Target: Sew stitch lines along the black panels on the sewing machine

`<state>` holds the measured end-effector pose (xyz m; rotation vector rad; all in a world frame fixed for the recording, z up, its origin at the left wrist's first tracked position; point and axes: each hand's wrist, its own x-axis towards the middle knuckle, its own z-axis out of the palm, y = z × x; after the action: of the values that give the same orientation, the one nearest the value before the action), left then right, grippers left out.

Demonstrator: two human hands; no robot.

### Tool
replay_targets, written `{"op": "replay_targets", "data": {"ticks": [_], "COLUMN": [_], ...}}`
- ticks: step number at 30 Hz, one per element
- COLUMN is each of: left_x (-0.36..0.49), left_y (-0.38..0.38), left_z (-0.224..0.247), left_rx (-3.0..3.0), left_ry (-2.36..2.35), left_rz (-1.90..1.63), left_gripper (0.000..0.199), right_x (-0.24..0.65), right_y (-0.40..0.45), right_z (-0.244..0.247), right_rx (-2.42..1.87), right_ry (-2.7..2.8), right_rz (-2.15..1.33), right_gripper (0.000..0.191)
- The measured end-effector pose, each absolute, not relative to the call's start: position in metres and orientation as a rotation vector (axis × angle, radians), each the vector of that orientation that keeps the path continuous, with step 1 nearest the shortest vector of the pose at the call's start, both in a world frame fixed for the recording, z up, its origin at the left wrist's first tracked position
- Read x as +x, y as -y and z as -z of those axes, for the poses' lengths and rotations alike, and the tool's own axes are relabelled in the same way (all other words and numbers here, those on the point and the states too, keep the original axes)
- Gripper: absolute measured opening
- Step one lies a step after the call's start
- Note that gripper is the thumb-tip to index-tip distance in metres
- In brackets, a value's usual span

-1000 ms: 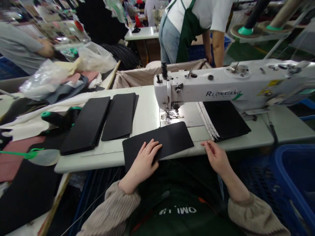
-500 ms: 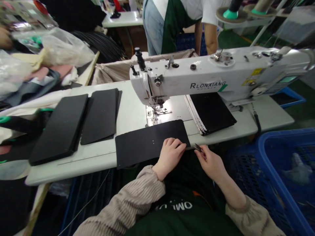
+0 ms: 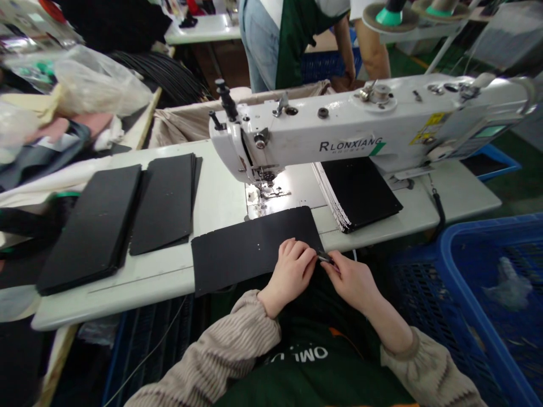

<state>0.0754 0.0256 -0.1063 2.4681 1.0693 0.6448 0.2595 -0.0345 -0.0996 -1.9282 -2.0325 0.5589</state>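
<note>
A flat black panel (image 3: 237, 249) lies at the front edge of the sewing table, its near side jutting over the edge. My left hand (image 3: 291, 271) grips it by the right end, fingers bent on top and thumb hidden. Closed in my right hand (image 3: 348, 280) is a small pair of thread snips (image 3: 324, 256). Their dark tips reach the panel's right edge, close beside my left fingertips. Whether the blades are apart is too small to tell. Behind the panel stands a white sewing machine (image 3: 339, 124), its needle area lit.
Two stacks of black panels, one farther left (image 3: 93, 220) and one nearer (image 3: 163, 200), lie on the table. Under the machine arm rests another stack with pale edges (image 3: 360, 192). A blue crate (image 3: 449, 254) stands at right. Beyond the machine a person in a green apron (image 3: 292, 45) bends down.
My right hand has moved left, bringing the snips from a short gap away up to the panel's right edge. My left hand keeps its hold. The view has shifted slightly.
</note>
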Motion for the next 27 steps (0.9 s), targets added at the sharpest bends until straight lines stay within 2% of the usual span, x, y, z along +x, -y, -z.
{"op": "replay_targets", "data": {"ticks": [9, 14, 18, 20, 22, 24, 27], "left_x": [0.074, 0.057, 0.002, -0.037, -0.078, -0.116, -0.158], "left_y": [-0.025, -0.026, -0.025, -0.025, -0.025, -0.025, -0.02], "left_z": [0.111, 0.096, 0.081, 0.08, 0.083, 0.086, 0.083], "left_rx": [2.509, 2.512, 2.552, 2.549, 2.53, 2.474, 2.251], "left_ry": [-1.051, -0.881, -0.661, -0.818, -1.052, -1.205, -1.299], "left_rz": [-0.68, -0.664, -0.559, -0.555, -0.519, -0.466, -0.539], "left_gripper": [0.016, 0.012, 0.016, 0.019, 0.036, 0.045, 0.035], "right_x": [0.253, 0.258, 0.265, 0.265, 0.262, 0.259, 0.256], "right_y": [0.029, 0.028, 0.027, 0.025, 0.021, 0.013, -0.002], "right_z": [0.101, 0.103, 0.103, 0.104, 0.105, 0.104, 0.097], "right_rx": [-1.998, -2.043, -1.981, -1.893, -1.818, -1.729, -1.56], "right_ry": [2.09, 2.051, 1.891, 1.904, 1.971, 2.03, 1.975], "right_rz": [-0.439, -0.401, -0.416, -0.418, -0.419, -0.452, -0.632], "right_gripper": [0.029, 0.033, 0.03, 0.033, 0.035, 0.035, 0.028]}}
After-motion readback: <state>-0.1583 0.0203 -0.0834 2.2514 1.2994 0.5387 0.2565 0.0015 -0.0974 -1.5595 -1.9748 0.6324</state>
